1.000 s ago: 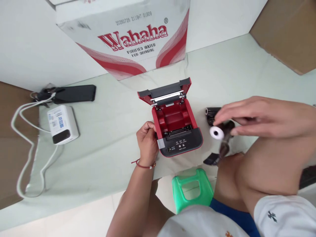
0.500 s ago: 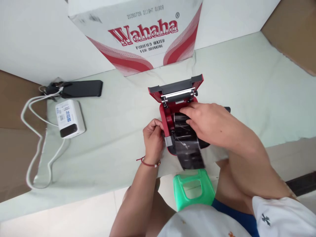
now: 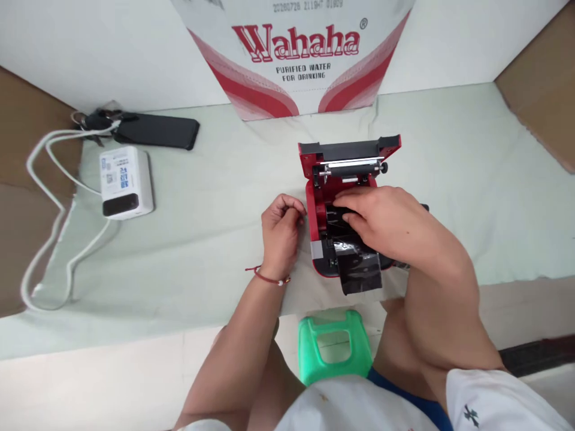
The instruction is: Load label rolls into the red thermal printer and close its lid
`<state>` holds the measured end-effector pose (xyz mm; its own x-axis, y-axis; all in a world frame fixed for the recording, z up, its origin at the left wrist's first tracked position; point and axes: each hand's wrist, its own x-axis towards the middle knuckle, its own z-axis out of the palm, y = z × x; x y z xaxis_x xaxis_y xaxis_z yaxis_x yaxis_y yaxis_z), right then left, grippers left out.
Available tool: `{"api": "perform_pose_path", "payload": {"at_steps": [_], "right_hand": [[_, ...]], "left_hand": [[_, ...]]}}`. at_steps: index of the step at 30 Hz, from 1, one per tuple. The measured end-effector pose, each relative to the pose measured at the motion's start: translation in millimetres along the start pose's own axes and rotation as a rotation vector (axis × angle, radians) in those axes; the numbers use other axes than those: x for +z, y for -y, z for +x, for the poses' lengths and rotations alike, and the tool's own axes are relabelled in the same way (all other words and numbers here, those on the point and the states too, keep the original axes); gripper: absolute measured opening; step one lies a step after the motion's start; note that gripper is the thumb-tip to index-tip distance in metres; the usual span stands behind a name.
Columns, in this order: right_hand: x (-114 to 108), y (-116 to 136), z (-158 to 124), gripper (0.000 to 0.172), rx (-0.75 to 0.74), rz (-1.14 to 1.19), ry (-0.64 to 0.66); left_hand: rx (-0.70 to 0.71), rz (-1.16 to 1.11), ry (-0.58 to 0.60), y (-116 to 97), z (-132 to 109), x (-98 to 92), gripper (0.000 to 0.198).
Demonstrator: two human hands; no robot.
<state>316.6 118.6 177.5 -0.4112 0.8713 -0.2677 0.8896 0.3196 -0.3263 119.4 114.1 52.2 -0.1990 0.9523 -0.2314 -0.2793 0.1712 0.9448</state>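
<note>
A red and black machine (image 3: pixel 316 224), which looks like a label printer, stands near the table's front edge with its lid (image 3: pixel 350 149) raised. A metal bar and a dark roller show under the lid. Inside lies a roll of glossy black film (image 3: pixel 335 220), its loose end (image 3: pixel 360 275) hanging over the machine's front. My right hand (image 3: pixel 381 218) reaches in from the right, its fingers and thumb closed about the roll; the palm hides the roll's right part. My left hand (image 3: pixel 283 230) rests on the cloth close by the left wall, its fingers curled with nothing visible in them.
Behind the machine stands a Wahaha water carton (image 3: pixel 309 60). To the left lie a black phone (image 3: pixel 157 130), keys (image 3: pixel 96 121) and a white device (image 3: pixel 126 179) with a white cable (image 3: pixel 29 179). A green stool (image 3: pixel 303 353) stands below the table edge. Cardboard (image 3: pixel 543 90) bounds the right side.
The view has shifted and turned slightly. My left fingertips, earlier against the machine's left wall, now sit slightly apart from it. The film's loose end hangs out a little less; my right hand stays on the roll.
</note>
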Motion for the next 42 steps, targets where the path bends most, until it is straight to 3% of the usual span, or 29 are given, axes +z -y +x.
{"api": "perform_pose_path", "payload": {"at_steps": [2,6,8,10,12,14,16,18,21,23,26,27,31,33,35,38,40,42], "right_hand": [[-6.6,1.0,-10.1,0.034,-0.067,0.189,-0.176],[-10.0,6.4,-24.3,0.026,0.032,0.439,-0.752],[-6.2,1.2,-24.9,0.027,0.030,0.439,-0.897],[-3.4,-12.9,-23.5,0.037,-0.030,0.359,-0.858],[-4.8,-33.0,-22.1,0.053,-0.078,0.229,-0.713],[-8.6,-52.8,-21.0,0.066,-0.102,0.127,-0.579],[-10.0,-66.1,-19.5,0.072,-0.126,0.095,-0.529],[-5.9,-69.9,-18.2,0.067,-0.152,0.108,-0.616],[4.7,-60.3,-19.6,0.046,-0.159,0.197,-0.854],[7.9,-49.7,-23.9,0.034,-0.149,0.289,-0.856],[3.5,-39.1,-33.0,0.019,-0.075,0.373,-0.649],[0.7,-38.3,-35.8,0.017,-0.043,0.386,-0.578],[-8.2,-46.6,-40.7,0.017,-0.030,0.378,-0.305],[-8.8,-53.7,-39.0,0.020,-0.049,0.356,-0.220],[-6.9,-60.6,-35.8,0.030,-0.039,0.357,-0.186],[-2.0,-69.1,-32.1,0.062,-0.023,0.428,-0.196],[0.2,-72.8,-32.1,0.083,-0.019,0.448,-0.178],[0.7,-74.8,-33.4,0.092,-0.004,0.406,-0.143]], "left_hand": [[0.067,-0.019,-0.038,-4.6,6.0,2.4,0.016],[0.160,-0.108,-0.058,-12.8,16.1,3.5,0.017],[0.197,-0.150,-0.038,-15.1,20.1,2.8,0.018],[0.251,-0.192,0.010,-17.9,22.4,2.4,0.022],[0.290,-0.252,0.093,-22.3,22.4,2.8,0.025],[0.275,-0.319,0.164,-28.2,20.4,3.9,0.024],[0.264,-0.375,0.231,-33.6,17.4,5.3,0.025],[0.273,-0.359,0.310,-36.7,14.5,6.7,0.026],[0.288,-0.295,0.329,-36.9,10.7,7.9,0.038],[0.297,-0.284,0.324,-36.0,8.7,7.7,0.037],[0.277,-0.291,0.346,-36.8,6.9,6.6,0.019],[0.231,-0.310,0.355,-38.0,6.6,6.3,0.021],[-0.060,-0.498,0.367,-44.1,6.5,5.7,0.056],[-0.057,-0.516,0.387,-45.4,7.4,4.8,0.071],[0.023,-0.469,0.408,-45.1,8.1,3.3,0.087],[0.050,-0.427,0.403,-45.2,7.4,0.3,0.103],[-0.011,-0.454,0.354,-47.4,6.0,-2.1,0.096],[-0.052,-0.475,0.292,-50.4,5.3,-5.4,0.083]]}}
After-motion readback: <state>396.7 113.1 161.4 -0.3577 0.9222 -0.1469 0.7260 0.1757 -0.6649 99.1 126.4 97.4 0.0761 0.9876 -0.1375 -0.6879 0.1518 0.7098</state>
